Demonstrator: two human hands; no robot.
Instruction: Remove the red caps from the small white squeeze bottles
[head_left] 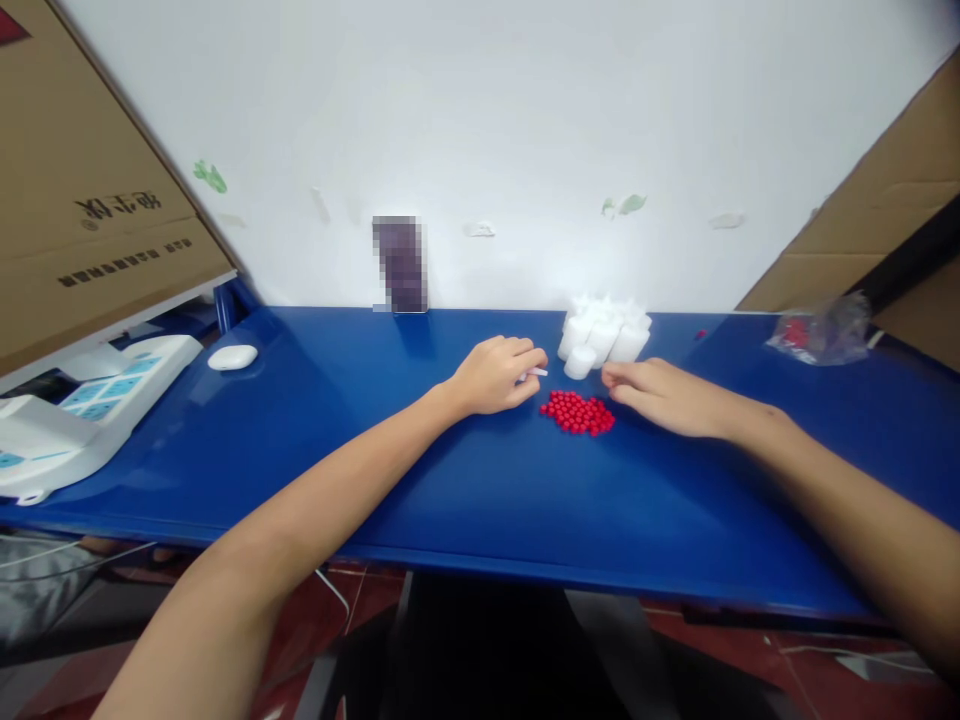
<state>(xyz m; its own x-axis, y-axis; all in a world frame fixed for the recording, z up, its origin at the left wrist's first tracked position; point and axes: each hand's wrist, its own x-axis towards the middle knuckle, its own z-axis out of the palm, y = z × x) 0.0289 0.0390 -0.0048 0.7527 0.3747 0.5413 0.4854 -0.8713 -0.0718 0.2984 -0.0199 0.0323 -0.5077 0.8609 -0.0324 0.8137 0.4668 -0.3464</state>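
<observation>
A small heap of red beads (pixel 578 412) lies on the blue table (pixel 480 500). Just behind it stands a cluster of small white bottles (pixel 604 334), one lying on its side in front. My left hand (pixel 496 374) rests left of the beads, fingers curled round a small white piece that sticks out at the fingertips. My right hand (pixel 660 394) lies right of the beads, fingers drawn together at the heap's edge; whether they pinch a bead is hidden.
A white machine with blue buttons (pixel 82 410) and a white oval case (pixel 232 356) sit at the left. Cardboard boxes (pixel 90 200) lean at both sides. A clear bag with red contents (pixel 817 332) lies at the far right. A blurred dark object (pixel 400 264) leans on the wall.
</observation>
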